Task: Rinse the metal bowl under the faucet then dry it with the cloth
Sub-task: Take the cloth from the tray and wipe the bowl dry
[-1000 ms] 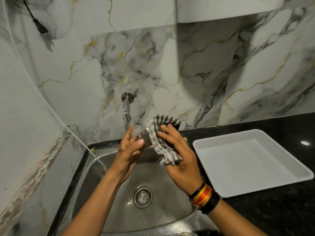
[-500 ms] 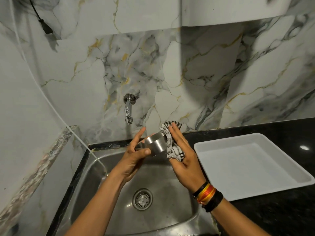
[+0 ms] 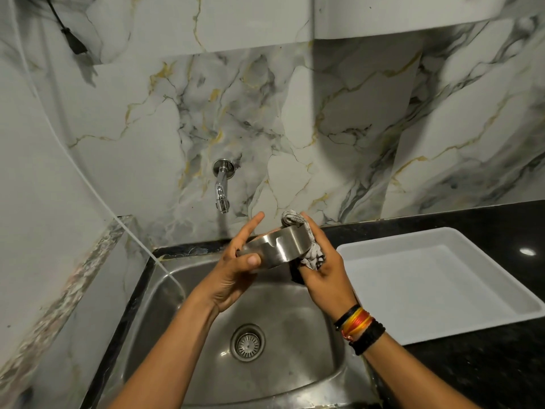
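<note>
A small shiny metal bowl [image 3: 275, 246] is held tilted above the steel sink [image 3: 206, 296], its outer wall facing me. My left hand [image 3: 236, 270] grips the bowl's left rim, thumb on the wall and fingers behind. My right hand [image 3: 321, 270] holds a grey-and-white striped cloth [image 3: 309, 249], bunched against the bowl's right side and bulging above its rim. The chrome faucet [image 3: 221, 187] juts from the marble wall just above and left of the bowl. No water runs from it.
A white rectangular tray [image 3: 442, 284] lies on the black counter [image 3: 486, 373] to the right of the sink. The sink drain [image 3: 247, 343] sits below my hands. A thin white cord [image 3: 97, 196] slants down the left wall to the sink edge.
The bowl has turned from nearly hidden behind the cloth to side-on and exposed. The cloth went from spread over my right hand's fingers to bunched at the bowl's right edge.
</note>
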`<act>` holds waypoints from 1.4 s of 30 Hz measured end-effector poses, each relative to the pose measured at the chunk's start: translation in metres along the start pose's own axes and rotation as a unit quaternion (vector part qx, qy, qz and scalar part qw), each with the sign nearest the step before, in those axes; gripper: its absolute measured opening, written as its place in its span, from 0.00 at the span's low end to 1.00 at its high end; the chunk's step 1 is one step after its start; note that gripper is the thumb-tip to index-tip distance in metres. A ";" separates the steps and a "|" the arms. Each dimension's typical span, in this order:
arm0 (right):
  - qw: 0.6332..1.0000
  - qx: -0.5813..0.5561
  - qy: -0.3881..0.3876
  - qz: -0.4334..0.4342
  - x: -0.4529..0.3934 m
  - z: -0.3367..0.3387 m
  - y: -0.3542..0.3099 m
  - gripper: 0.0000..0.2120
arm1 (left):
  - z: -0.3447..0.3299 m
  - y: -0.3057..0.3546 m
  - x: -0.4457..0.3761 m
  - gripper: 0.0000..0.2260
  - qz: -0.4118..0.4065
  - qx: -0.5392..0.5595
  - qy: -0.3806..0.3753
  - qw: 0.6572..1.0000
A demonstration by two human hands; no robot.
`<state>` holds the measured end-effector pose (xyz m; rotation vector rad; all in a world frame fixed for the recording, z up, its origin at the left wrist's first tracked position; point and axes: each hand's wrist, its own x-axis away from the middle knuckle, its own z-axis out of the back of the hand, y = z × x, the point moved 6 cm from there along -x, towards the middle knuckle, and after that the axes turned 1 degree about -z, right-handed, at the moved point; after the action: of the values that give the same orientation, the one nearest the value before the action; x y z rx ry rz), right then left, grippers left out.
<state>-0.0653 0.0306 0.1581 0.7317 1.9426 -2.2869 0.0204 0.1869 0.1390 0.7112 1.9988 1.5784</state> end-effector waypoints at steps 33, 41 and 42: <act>0.889 0.268 -0.132 0.348 0.051 -0.035 -0.046 0.29 | 0.014 -0.015 0.000 0.66 0.005 0.050 0.078 0.996; 0.966 0.140 0.007 0.218 0.023 -0.012 -0.038 0.35 | 0.020 -0.010 0.010 0.60 -0.002 0.135 0.078 0.988; 0.977 0.117 0.019 0.180 0.020 -0.010 -0.034 0.39 | 0.019 -0.010 0.011 0.61 0.000 0.152 0.080 0.985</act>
<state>-0.0913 0.0521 0.1813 1.0577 1.4190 -2.3013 0.0237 0.2065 0.1249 0.7134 2.3913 1.3822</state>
